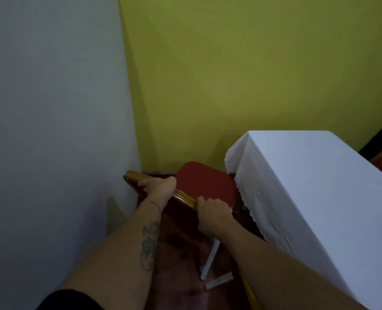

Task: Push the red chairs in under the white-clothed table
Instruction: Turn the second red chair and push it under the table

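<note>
A red chair (204, 183) with a padded seat and a gold frame stands in the corner, its seat reaching toward the hanging edge of the white-clothed table (315, 182) on the right. My left hand (159, 185) grips the gold top rail of the chair's back near its left end. On the same rail, my right hand (213, 212) is closed further right, close to the cloth. The chair's legs are hidden below my arms.
A grey-white wall (51, 130) runs close along the left, and a yellow-green wall (252, 74) closes the back. Dark red floor (185, 265) lies below, with white strips (210, 260) lying on it. Another gold frame edge (249, 289) shows by my right forearm.
</note>
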### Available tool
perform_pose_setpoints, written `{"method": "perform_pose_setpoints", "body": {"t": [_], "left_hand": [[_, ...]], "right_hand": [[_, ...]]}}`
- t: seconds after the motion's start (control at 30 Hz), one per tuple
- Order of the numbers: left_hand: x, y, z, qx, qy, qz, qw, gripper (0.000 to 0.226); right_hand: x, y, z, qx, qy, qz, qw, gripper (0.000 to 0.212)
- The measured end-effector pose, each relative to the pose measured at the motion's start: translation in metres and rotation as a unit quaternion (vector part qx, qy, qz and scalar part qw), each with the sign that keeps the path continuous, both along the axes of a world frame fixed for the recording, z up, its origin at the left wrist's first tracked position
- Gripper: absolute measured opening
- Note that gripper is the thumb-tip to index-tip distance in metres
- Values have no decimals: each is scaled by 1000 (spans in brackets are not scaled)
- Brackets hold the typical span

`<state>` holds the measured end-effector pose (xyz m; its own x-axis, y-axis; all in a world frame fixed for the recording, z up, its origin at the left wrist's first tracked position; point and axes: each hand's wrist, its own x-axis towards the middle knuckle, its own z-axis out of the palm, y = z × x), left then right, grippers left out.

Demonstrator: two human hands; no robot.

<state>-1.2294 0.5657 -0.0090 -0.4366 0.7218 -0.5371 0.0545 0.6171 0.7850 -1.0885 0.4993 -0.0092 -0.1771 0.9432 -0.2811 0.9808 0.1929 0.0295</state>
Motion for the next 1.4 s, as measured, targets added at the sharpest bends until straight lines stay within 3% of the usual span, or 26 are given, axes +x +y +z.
{"method": "perform_pose_setpoints", "body": {"t": [0.47, 0.63, 1.0, 1.17, 1.4], "left_hand": [[-66, 20, -10, 31, 4, -53, 998, 86], [-79, 53, -41, 45, -6, -107, 993, 111], [-57, 98, -22, 29, -18, -220, 975, 67], [-34, 115, -12, 26, -22, -259, 965, 33], [11, 136, -12, 58, -34, -262, 963, 33]], "right_hand": [[-82, -13, 1, -57, 81, -18, 995, 44], [-81, 4, 8, -106, 90, -36, 990, 57], [-74, 45, -5, -130, 158, -91, 975, 88], [-61, 65, -14, -131, 209, -142, 959, 76], [-24, 97, -15, -172, 244, -201, 933, 106]]}}
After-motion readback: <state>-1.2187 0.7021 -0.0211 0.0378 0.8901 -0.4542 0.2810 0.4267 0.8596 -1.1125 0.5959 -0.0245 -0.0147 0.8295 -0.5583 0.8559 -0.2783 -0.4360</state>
